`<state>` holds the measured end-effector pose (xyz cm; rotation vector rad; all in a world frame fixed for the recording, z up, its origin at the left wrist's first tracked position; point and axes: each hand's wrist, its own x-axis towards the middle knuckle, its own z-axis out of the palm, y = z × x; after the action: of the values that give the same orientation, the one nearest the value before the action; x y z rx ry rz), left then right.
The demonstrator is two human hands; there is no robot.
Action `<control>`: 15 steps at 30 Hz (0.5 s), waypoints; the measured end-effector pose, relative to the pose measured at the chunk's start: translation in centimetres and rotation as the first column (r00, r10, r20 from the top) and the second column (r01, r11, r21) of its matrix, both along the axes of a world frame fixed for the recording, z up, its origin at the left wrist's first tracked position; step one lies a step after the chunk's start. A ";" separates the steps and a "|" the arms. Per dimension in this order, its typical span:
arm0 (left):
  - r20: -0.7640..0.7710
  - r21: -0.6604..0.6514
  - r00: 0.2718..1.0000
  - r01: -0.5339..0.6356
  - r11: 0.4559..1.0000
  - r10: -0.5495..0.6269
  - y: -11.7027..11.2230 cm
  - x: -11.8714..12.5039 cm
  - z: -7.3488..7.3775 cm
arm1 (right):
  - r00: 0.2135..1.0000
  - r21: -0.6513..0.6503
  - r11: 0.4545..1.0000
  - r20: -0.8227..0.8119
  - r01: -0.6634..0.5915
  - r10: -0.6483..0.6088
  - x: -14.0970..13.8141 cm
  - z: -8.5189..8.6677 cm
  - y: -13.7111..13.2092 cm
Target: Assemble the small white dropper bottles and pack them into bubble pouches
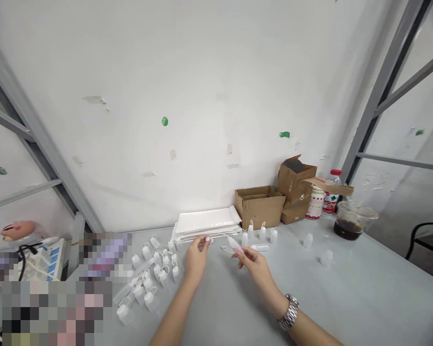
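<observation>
Left hand is pinched at thumb and fingertips on a white cap, which is small and only partly visible. Right hand is closed in a fingertip hold on a clear bottle, tilted with its nozzle toward the left hand. Both pieces are held just above the table, near the middle of its far edge. Risk noted: both holds are light and at the tips only, so either piece could slip and roll in among the loose bottles crowded toward the left edge, where it would be hard to tell apart. A left forearm swung outward could also topple that group. Directly behind the hands lies a stack of white sheets, with upright bottles just beside a cardboard box. Toward the far right corner stands a clear tub of dark liquid, well apart from the hands; a spill there could reach the stray bottles nearby. A wristwatch is on the right wrist.
</observation>
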<state>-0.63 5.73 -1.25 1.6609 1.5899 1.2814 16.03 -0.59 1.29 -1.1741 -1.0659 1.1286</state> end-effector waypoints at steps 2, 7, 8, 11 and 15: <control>0.090 -0.038 0.992 0.097 0.995 -0.093 -0.5 0.5 0.5 | 1.000 0.002 1.000 -0.002 -0.029 0.029 0.2 0.0 0.0; 0.436 -0.110 0.857 0.353 0.929 -0.274 -2.2 1.4 2.3 | 0.994 -0.011 0.994 -0.004 -0.111 0.111 0.2 -0.1 0.0; 0.480 -0.113 0.833 0.370 0.922 -0.275 -2.4 1.5 2.6 | 0.993 -0.019 0.993 0.000 -0.119 0.119 0.2 -0.1 0.0; 0.520 -0.123 0.815 0.369 0.921 -0.257 -2.8 1.6 3.2 | 0.992 -0.029 0.991 0.015 -0.127 0.128 0.0 0.0 -0.1; 0.595 -0.146 0.774 0.368 0.918 -0.215 -2.7 1.6 2.9 | 0.991 -0.025 0.991 0.043 -0.129 0.130 0.1 0.1 -0.2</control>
<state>0.98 3.00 1.61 1.1516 1.0259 1.1947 16.09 -0.75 1.39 -1.1658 -1.1802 1.2218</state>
